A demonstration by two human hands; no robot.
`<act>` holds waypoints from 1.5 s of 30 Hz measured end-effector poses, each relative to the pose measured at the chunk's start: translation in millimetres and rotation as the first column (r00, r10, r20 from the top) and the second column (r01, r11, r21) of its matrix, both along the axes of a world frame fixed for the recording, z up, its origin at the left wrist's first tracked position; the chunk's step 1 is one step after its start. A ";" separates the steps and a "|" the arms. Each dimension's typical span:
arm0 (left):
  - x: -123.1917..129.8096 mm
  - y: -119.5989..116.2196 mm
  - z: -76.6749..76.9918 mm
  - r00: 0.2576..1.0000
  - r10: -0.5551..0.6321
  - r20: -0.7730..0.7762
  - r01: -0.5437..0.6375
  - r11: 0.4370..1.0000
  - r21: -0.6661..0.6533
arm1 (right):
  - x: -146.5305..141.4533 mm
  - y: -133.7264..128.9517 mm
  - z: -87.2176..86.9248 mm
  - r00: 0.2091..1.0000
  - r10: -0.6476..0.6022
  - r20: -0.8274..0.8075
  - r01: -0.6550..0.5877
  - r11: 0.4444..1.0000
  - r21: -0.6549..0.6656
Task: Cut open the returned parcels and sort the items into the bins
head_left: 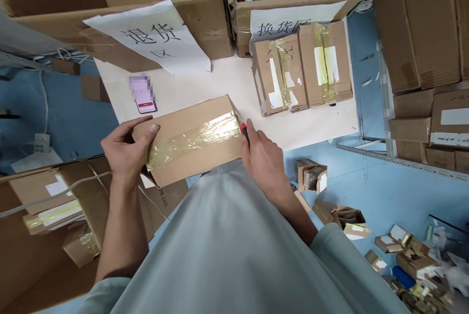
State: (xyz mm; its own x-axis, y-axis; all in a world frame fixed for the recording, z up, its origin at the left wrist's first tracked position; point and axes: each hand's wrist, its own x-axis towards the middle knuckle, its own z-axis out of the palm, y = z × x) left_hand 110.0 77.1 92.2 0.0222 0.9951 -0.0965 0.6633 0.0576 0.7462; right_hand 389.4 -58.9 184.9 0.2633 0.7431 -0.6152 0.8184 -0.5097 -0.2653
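Grey shirt (227, 245), left hand (127, 148) gripping taped carton (194, 138), right hand (264, 160) grasping red-black cutter (244, 130)

Taped box (192, 139), cutter (244, 130) at edge

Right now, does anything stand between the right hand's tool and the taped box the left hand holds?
Nothing visible does. The red-and-black tool in the right hand is at the right end of the taped box; the left hand grips the opposite end, out of its way.

red-black tool (245, 130) partly hidden (by right hand (264, 160))
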 end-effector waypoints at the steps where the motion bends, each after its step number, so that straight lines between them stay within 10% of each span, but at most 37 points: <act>1: 0.4 -0.6 0.2 1.000 0.003 0.003 -0.003 1.000 -0.001 | -3.6 4.4 3.1 1.000 0.004 0.020 -0.004 1.000 -0.030; 23: 2.3 -10.6 -0.4 0.999 -0.002 0.037 0.002 1.000 0.008 | -34.4 24.2 22.8 0.967 0.045 0.252 -0.020 0.995 -0.103; 45: 4.5 -32.7 -8.7 0.995 -0.061 0.079 0.063 0.998 -0.023 | -47.7 -9.4 29.1 0.937 -0.026 0.349 0.102 0.974 -0.202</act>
State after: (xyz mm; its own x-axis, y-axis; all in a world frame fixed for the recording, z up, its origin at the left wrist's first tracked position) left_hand 114.5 44.5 83.5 0.0923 0.9888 -0.1173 0.6055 0.0378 0.7950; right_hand 341.8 -68.2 214.1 0.5285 0.5788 -0.6210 0.8033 -0.5775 0.1455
